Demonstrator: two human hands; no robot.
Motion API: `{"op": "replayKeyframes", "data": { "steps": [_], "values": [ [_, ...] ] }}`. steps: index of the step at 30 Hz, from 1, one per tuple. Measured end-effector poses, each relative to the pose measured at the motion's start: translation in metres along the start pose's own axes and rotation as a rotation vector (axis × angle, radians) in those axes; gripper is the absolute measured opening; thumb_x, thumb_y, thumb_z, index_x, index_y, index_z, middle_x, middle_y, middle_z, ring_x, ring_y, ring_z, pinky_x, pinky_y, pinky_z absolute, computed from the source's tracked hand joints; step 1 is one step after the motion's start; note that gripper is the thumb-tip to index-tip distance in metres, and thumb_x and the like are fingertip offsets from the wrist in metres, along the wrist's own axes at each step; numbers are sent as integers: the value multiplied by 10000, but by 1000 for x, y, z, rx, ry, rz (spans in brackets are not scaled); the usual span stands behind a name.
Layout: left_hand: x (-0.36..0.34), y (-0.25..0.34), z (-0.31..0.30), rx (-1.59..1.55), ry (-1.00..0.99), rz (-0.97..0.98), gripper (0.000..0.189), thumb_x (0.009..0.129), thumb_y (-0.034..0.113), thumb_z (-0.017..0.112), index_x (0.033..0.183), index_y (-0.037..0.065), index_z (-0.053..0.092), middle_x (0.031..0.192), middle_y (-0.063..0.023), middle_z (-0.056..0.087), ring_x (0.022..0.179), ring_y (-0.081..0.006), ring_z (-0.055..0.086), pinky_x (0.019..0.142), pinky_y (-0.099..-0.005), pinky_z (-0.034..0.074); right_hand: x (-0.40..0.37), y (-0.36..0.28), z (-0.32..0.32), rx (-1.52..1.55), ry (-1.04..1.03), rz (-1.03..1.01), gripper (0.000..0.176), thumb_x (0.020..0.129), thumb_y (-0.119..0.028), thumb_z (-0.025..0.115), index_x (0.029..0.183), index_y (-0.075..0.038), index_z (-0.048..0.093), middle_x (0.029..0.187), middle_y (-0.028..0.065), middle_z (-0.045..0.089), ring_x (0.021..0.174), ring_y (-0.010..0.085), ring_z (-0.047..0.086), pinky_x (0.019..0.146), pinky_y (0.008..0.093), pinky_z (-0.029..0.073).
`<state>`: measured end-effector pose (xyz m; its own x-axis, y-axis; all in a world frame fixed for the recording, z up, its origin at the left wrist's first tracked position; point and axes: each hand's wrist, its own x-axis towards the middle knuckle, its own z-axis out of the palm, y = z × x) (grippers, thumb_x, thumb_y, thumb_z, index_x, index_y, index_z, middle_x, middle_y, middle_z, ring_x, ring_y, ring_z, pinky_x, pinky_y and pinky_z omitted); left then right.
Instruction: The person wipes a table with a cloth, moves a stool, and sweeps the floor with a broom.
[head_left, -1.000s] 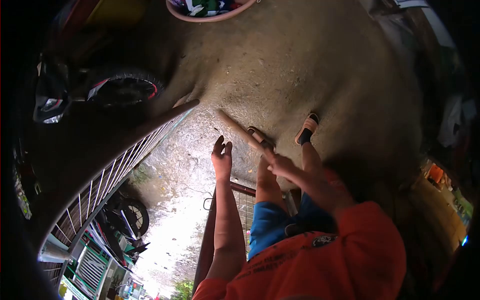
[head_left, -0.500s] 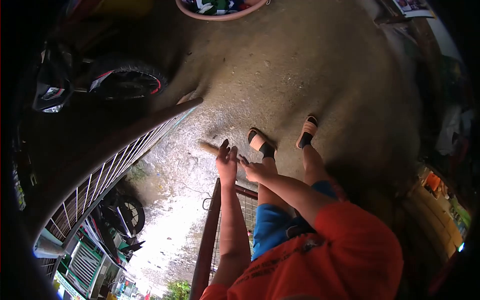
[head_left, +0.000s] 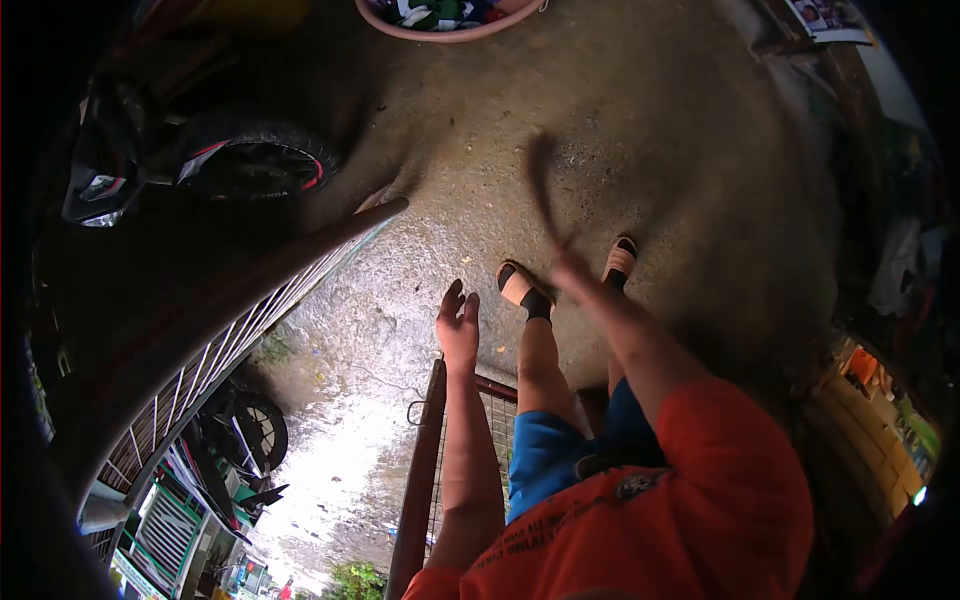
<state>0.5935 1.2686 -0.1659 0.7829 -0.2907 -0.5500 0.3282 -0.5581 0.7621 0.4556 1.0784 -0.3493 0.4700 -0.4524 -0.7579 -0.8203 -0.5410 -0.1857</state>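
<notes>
My right hand (head_left: pixel 575 275), blurred by motion, is closed round one end of a long brown tool (head_left: pixel 541 185). The tool points away from me over the concrete floor, and its far end is too smeared to make out. To the left, my left hand (head_left: pixel 458 327) is raised near the end of a brown metal gate bar (head_left: pixel 432 400), with its fingers apart and nothing in it. My sandalled feet (head_left: pixel 516 284) stand on the floor between and beyond the hands.
A pink basin (head_left: pixel 450 36) with cloth in it sits at the top. On the left are a motorcycle wheel (head_left: pixel 318 172) and a barred gate (head_left: pixel 215 335). Another motorcycle (head_left: pixel 258 430) stands beyond the gate. Wooden boards (head_left: pixel 865 430) are at the right.
My right hand has swung away to the right with the tool, whose far end has left my left hand's side and now points up the view. My left hand has barely moved.
</notes>
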Motion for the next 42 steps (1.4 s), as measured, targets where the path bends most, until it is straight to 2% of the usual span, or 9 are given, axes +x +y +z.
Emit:
{"op": "replayKeyframes", "data": {
  "steps": [2, 7, 17, 21, 25, 27, 29, 32, 42],
  "values": [
    [1, -1, 1, -53, 11, 0, 440, 845, 155, 603, 1232, -22, 490, 1192, -190, 557, 1061, -256, 559, 883, -327, 442, -36, -72, 50, 386, -15, 320, 279, 852, -260, 527, 970, -31, 632, 962, 196, 626, 887, 300, 634, 703, 419, 515],
    [0, 14, -12, 13, 4, 17, 417, 849, 105, 584, 1227, -37, 482, 1190, -213, 547, 1051, -235, 560, 881, -314, 448, -129, -119, 68, -16, -342, -537, 641, 803, -130, 493, 1373, -90, 204, 890, 216, 627, 785, 355, 641, 645, 460, 510],
    [1, -2, -25, -71, 60, -26, 413, 850, 137, 592, 1214, -35, 499, 1176, -188, 564, 1050, -245, 562, 895, -325, 431, -39, -21, -103, -49, -7, -39, 844, 804, -234, 585, 1414, -98, 19, 1035, 269, 566, 810, 383, 614, 696, 443, 512],
    [-2, 2, -21, 23, 33, -22, 392, 844, 126, 585, 1192, -41, 517, 1155, -178, 580, 1056, -236, 559, 895, -321, 428, 61, -47, -60, 117, 30, 220, 277, 818, -275, 583, 910, -22, 647, 916, 172, 650, 900, 311, 630, 745, 398, 518],
    [-5, -1, -25, -18, 26, 12, 427, 844, 141, 592, 1222, -33, 492, 1153, -209, 574, 1056, -258, 561, 875, -333, 442, -29, -132, 8, 170, -174, -92, 650, 910, -531, 266, 887, -8, 652, 875, 187, 651, 861, 309, 637, 727, 424, 496],
    [-6, 8, -33, 3, 29, 25, 427, 846, 125, 588, 1225, -39, 484, 1159, -211, 570, 1063, -255, 556, 879, -326, 440, -53, -151, 42, 202, -616, -163, 562, 900, -528, 317, 1079, -80, 604, 889, 212, 635, 836, 317, 633, 673, 440, 497],
    [-13, 17, -41, -14, 51, 21, 422, 856, 94, 574, 1239, -47, 467, 1206, -200, 541, 1066, -236, 552, 873, -314, 448, -106, -147, 66, -37, -336, -653, 565, 842, -377, 537, 1334, -152, 375, 966, 213, 617, 839, 327, 631, 682, 447, 500],
    [-21, -2, -47, -57, 112, 19, 398, 860, 93, 572, 1223, -46, 485, 1204, -182, 546, 1049, -217, 561, 863, -305, 452, -151, -126, 43, 14, -483, -508, 841, 761, -240, 627, 1429, -162, 123, 1019, 171, 615, 890, 346, 621, 761, 426, 504],
    [-87, -11, 11, -168, 71, -61, 402, 854, 99, 562, 1205, -79, 484, 1209, -178, 542, 1112, -226, 518, 951, -313, 381, -76, 133, -63, 209, 168, 87, 678, 755, -290, 659, 1332, -112, 348, 1078, 222, 586, 964, 363, 586, 807, 434, 480]
  ]
}}
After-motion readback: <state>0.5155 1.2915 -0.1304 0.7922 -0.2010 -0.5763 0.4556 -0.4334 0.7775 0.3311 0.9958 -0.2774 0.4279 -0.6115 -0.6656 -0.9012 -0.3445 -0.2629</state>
